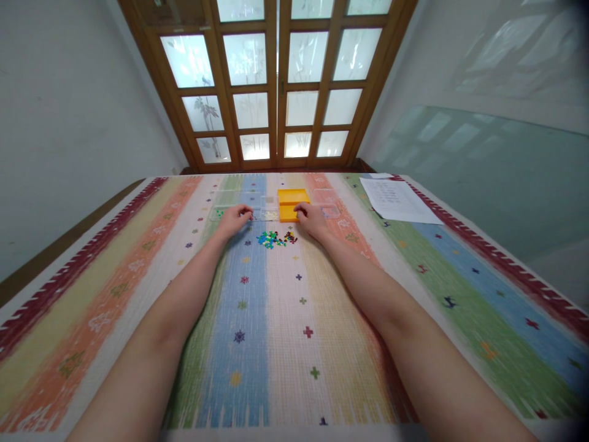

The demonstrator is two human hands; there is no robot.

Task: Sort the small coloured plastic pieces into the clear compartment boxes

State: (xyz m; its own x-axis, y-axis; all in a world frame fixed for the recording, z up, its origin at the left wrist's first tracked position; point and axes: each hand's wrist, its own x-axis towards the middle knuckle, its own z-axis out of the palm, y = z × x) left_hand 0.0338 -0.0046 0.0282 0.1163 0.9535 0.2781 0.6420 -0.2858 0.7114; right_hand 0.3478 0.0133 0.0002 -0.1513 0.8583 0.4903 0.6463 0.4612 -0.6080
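Observation:
A small pile of loose green, blue and dark red pieces (271, 240) lies on the striped tablecloth, between and just nearer than my hands. My left hand (235, 219) is over a clear compartment box (269, 215), its thumb and fingertips closed together; anything pinched there is too small to make out. Green bits (219, 213) show in the box's left end. Over the right edge of an opened yellow plastic box (288, 212), my right hand (311, 219) has its fingers curled in a pinch, and their contents are hidden. Another clear box (330, 212) sits right of that hand.
The patterned tablecloth (289, 368) covers the wide table. A printed white sheet (398, 199) lies at the far right. Beyond the table's far edge stand wooden doors with glass panes (253, 110). A glass panel (488, 184) leans along the right wall.

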